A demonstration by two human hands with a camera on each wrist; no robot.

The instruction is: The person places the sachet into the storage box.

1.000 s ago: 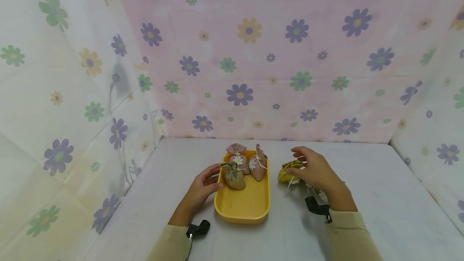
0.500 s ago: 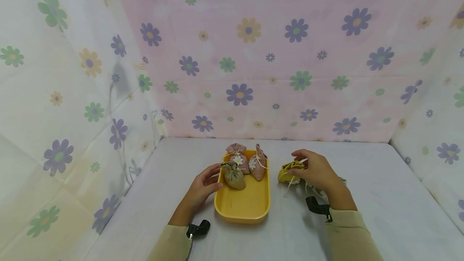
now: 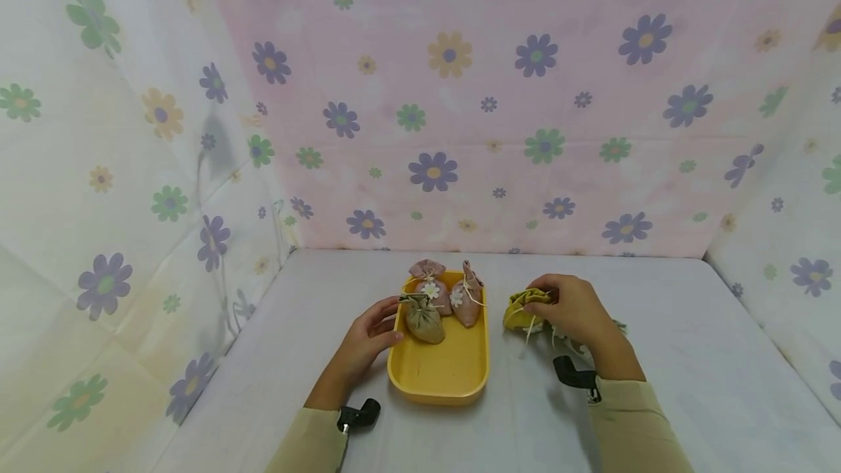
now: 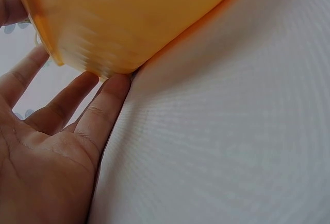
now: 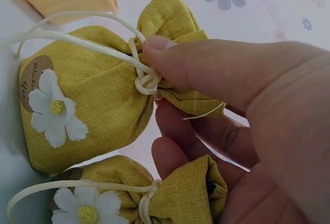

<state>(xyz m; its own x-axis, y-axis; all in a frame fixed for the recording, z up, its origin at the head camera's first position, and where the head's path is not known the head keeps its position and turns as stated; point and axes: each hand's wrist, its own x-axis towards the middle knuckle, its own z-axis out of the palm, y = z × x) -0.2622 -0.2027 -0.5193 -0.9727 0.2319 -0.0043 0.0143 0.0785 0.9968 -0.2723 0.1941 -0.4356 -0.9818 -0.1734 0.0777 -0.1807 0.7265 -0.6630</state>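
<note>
My right hand pinches the gathered neck of a yellow drawstring pouch, thumb over the cream cord knot. A white fabric flower and a brown tag are on that pouch. Close under my curled fingers lies a second yellow pouch with a similar flower, mostly behind my hand in the head view. My left hand rests against the left side of a yellow tray, its extended fingers touching the outer wall. A green pouch and two pink pouches sit toward the tray's far end.
The tray and pouches stand on a white-covered table. A flower-printed cloth hangs behind the table, with more cloth at both sides. Each wrist carries a small black camera mount.
My right thumb and fingers have closed on the yellow pouch's neck, and the hand has lowered slightly. The left hand and the tray hold their place.
</note>
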